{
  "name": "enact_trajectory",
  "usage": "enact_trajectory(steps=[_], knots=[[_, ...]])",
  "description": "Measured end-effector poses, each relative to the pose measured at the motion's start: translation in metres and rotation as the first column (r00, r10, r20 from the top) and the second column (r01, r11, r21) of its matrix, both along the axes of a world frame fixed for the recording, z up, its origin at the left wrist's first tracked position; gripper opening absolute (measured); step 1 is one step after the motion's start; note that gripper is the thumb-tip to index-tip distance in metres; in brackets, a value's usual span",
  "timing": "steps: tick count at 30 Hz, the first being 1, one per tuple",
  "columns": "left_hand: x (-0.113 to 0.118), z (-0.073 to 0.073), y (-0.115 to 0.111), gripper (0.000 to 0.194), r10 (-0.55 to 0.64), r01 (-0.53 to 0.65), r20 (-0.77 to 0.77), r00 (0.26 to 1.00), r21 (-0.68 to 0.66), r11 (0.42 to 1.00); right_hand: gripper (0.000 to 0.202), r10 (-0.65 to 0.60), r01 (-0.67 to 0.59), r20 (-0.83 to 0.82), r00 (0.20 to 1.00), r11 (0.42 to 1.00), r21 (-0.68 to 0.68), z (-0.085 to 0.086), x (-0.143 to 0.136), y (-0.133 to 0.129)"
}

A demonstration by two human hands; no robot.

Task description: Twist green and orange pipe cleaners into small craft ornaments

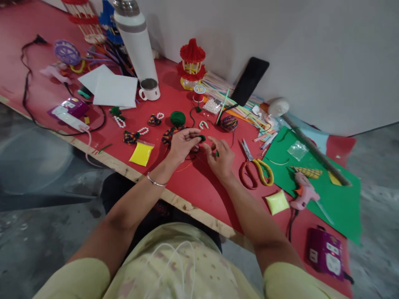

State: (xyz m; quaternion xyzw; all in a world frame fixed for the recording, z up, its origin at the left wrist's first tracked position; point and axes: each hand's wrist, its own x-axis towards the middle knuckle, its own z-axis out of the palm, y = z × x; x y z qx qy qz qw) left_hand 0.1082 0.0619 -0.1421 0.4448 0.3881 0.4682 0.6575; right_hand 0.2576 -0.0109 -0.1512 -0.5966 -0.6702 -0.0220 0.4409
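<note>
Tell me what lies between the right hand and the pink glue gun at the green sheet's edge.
In the head view, red-and-yellow-handled scissors lie on the red tabletop between the right hand and that glue gun.

Left hand (181, 146) near right hand (221, 160)

A red-topped table (199, 189) with a pale wooden edge (183, 204) is carrying many craft supplies. Toward its left, a tall white cylindrical bottle (137, 50) is standing just beside a small white cup with a handle (151, 94), and a bright yellow square packet (141, 153) is lying near the front. A round dark green yarn ball (177, 118) and a round multicoloured yarn ball (229, 123) are resting apart. Metal scissors with red and yellow handles (252, 159) are lying near a large green sheet (346, 197); a purple box-shaped device (322, 254) is sitting toward the right end.
</note>
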Motion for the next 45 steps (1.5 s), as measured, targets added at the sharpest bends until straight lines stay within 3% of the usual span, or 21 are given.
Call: enact_trajectory(steps=[3, 9, 14, 22, 28, 31, 34, 37, 40, 45], knots=[[0.0, -0.001, -0.001, 0.038, -0.085, 0.085, 0.059, 0.995, 0.003, 0.996, 0.026, -0.014, 0.015, -0.061, 0.998, 1.0, 0.008, 0.0, 0.0, 0.003], [-0.002, 0.0, 0.0, 0.035, -0.146, 0.166, 0.254, 0.956, -0.059, 0.984, 0.02, 0.154, -0.157, 0.037, 0.987, 0.978, 0.137, 0.0, 0.002, -0.004], [-0.003, 0.004, 0.0, 0.034, -0.173, 0.216, 0.326, 0.929, -0.101, 0.971, 0.021, 0.118, -0.119, 0.014, 0.993, 0.979, 0.165, -0.001, 0.002, -0.006], [0.0, -0.001, -0.001, 0.033, -0.193, 0.219, 0.231, 0.954, -0.093, 0.971, 0.032, 0.053, -0.051, -0.035, 0.998, 0.997, 0.056, -0.004, 0.003, -0.002], [0.002, 0.0, -0.005, 0.044, -0.275, 0.276, 0.043, 0.961, -0.018, 0.961, 0.021, 0.063, -0.064, -0.064, 0.996, 0.998, -0.011, -0.008, 0.004, 0.001], [0.003, 0.002, -0.007, 0.044, -0.243, 0.244, -0.017, 0.97, 0.039, 0.969, 0.02, 0.042, -0.044, -0.064, 0.997, 0.999, -0.033, -0.006, 0.005, 0.002], [0.003, 0.002, -0.008, 0.036, -0.172, 0.172, -0.006, 0.985, 0.041, 0.984, 0.021, 0.009, -0.01, -0.053, 0.999, 1.0, -0.021, -0.006, 0.005, 0.003], [0.002, 0.001, -0.008, 0.024, -0.216, 0.217, 0.025, 0.976, -0.05, 0.975, 0.023, -0.011, 0.01, -0.046, 0.999, 1.0, -0.021, -0.007, 0.005, 0.004], [0.001, 0.001, -0.007, 0.03, -0.268, 0.27, 0.038, 0.963, -0.104, 0.957, 0.024, -0.015, 0.014, -0.035, 0.999, 0.999, -0.045, -0.009, 0.005, 0.005], [0.002, -0.002, -0.006, 0.031, -0.208, 0.209, 0.036, 0.978, -0.039, 0.977, 0.023, -0.006, 0.007, 0.012, 1.0, 0.998, -0.059, -0.011, 0.004, 0.004]])
